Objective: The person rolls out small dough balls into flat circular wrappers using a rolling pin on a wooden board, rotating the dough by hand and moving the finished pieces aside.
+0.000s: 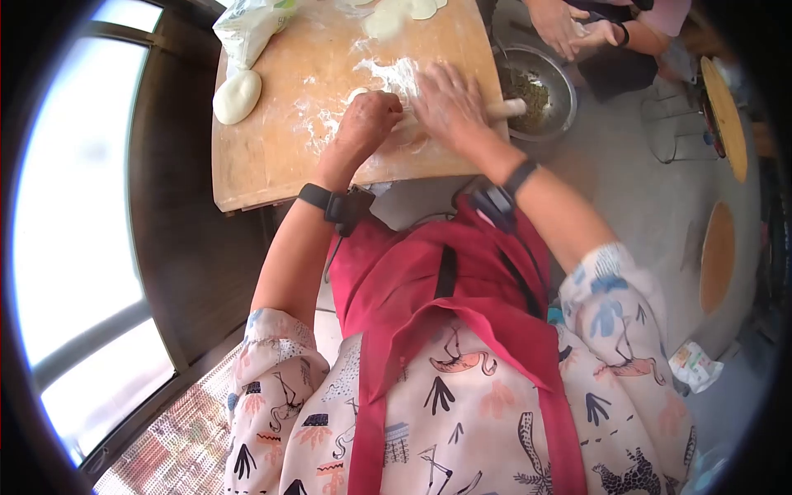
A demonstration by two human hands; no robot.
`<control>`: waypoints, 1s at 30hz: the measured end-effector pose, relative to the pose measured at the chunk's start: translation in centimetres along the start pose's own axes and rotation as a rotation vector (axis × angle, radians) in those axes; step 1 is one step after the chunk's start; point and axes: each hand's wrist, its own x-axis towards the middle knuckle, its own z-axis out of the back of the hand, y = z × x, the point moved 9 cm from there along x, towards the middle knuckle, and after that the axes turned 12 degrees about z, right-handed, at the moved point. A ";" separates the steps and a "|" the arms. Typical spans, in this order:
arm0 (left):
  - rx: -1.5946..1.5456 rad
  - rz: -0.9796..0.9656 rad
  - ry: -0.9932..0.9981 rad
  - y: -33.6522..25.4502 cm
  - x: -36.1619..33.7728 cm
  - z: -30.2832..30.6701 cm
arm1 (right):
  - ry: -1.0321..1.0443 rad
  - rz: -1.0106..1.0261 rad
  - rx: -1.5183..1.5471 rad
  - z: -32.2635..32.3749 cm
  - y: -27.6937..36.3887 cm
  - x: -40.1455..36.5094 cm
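Observation:
A floured wooden board (280, 157) lies ahead of me, with a pale rolling pin (506, 109) across its right part. My right hand (450, 103) rests flat on the pin, fingers stretched forward, and the pin's end sticks out past it. Beside it, my left hand (370, 122) is curled closed at the pin's other end; what its fingers hold is hidden. A small pale bit of dough (356, 95) shows just beyond the left knuckles. Loose white flour (392, 76) is spread between and ahead of both hands.
A rounded dough lump (238, 96) sits at the board's left edge beside a plastic bag (247, 37). Flat dough rounds (396, 15) lie at the far side. Right of the board stands a metal bowl (565, 103) with greenish filling, near another person's hands (569, 29).

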 end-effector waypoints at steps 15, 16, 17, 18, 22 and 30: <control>-0.489 0.410 0.173 4.5 -1.2 -1.4 | 0.134 0.047 -0.006 0.8 2.3 -5.1; -0.487 0.411 0.184 4.8 -1.5 -1.8 | 0.138 0.036 -0.002 0.4 2.0 -5.0; -0.445 0.378 0.207 4.7 -1.7 -2.1 | 0.102 0.029 -0.025 0.1 1.5 -4.1; -0.401 0.343 0.218 4.5 -1.7 -1.9 | 0.058 0.030 -0.049 -0.1 1.0 -2.6; 0.039 -0.082 -0.056 -1.5 -0.6 0.2 | -0.036 0.003 -0.053 -0.6 -0.7 2.1; -0.583 0.456 0.224 5.1 -2.2 -2.2 | 0.079 0.079 -0.023 0.5 2.0 -4.4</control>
